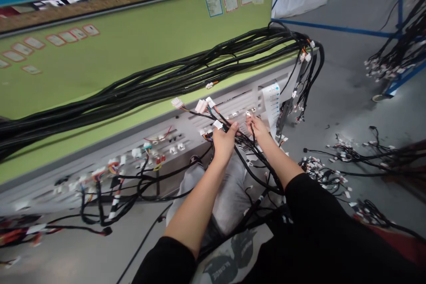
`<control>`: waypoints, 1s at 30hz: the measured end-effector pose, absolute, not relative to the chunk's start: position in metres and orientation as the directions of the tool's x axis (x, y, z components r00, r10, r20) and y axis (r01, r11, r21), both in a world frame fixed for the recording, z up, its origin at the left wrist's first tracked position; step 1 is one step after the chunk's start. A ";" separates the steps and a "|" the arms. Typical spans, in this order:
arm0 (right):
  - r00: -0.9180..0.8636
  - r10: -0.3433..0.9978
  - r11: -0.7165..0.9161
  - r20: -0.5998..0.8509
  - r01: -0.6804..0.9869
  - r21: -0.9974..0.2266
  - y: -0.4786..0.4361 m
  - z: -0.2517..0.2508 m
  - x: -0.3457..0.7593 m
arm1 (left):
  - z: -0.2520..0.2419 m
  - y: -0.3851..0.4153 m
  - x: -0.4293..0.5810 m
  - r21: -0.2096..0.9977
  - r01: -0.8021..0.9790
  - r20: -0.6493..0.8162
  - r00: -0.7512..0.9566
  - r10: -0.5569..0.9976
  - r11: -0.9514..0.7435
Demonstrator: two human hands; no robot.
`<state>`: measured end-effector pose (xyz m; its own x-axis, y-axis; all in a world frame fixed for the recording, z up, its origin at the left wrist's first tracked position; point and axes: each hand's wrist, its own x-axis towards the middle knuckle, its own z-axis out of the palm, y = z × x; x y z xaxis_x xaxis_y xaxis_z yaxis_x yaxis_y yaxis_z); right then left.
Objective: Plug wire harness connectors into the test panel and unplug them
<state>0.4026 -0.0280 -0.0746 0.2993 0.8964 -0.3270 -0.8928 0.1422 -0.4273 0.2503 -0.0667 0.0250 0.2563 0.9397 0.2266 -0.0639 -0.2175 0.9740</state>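
Note:
Near the middle of the head view, my left hand (224,141) is closed round a bundle of black cables. White connectors (201,106) on thin coloured wires stick out above it, and a white tag (218,124) lies by its fingers. To the right, my right hand (258,128) pinches a small white connector (248,114) on a black cable, close to the grey panel (233,105). The cables (262,159) hang below both hands, over my lap.
Long black cables (186,75) lie along the green board's ledge. Plugged connectors (113,166) and looped cables fill the panel's left part. A printed paper strip (272,104) hangs at the right. Loose harnesses (319,168) lie on the floor to the right.

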 end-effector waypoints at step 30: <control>0.510 0.789 0.217 -0.342 -0.753 -0.621 -0.029 -0.084 0.413 | 0.018 -0.057 0.258 0.957 0.015 0.279 0.207 0.938 -0.288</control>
